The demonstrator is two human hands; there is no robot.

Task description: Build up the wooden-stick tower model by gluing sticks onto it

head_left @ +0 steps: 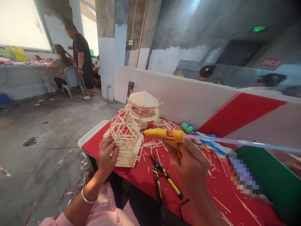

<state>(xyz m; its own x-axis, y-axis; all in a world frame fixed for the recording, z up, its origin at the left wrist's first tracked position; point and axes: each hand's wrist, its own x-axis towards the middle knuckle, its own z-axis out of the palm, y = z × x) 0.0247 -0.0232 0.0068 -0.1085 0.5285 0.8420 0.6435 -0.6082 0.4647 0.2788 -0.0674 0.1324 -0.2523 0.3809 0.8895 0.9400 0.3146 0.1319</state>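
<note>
My right hand (189, 160) is wrapped round the grip of a yellow hot glue gun (164, 135), with a long clear glue stick (235, 142) trailing from its back. The gun's nozzle points left, close to the right side of an unroofed pavilion model (127, 131) built from thin wooden sticks. At that model's left side, my left hand (108, 153) holds the frame with bent fingers; some fingertips are hidden. Behind it stands a second stick pavilion (144, 102) with a finished-looking stick roof. Black-and-yellow pliers (162, 175) lie with handles apart near the table's front.
Loose wooden sticks (152, 145) litter the red tabletop (143, 180). A white board with a red stripe (218, 110) borders the table's far side. A green board (270, 175) stands at right. Scraps lie on the floor at left, where a person stands beside a chair (72, 78).
</note>
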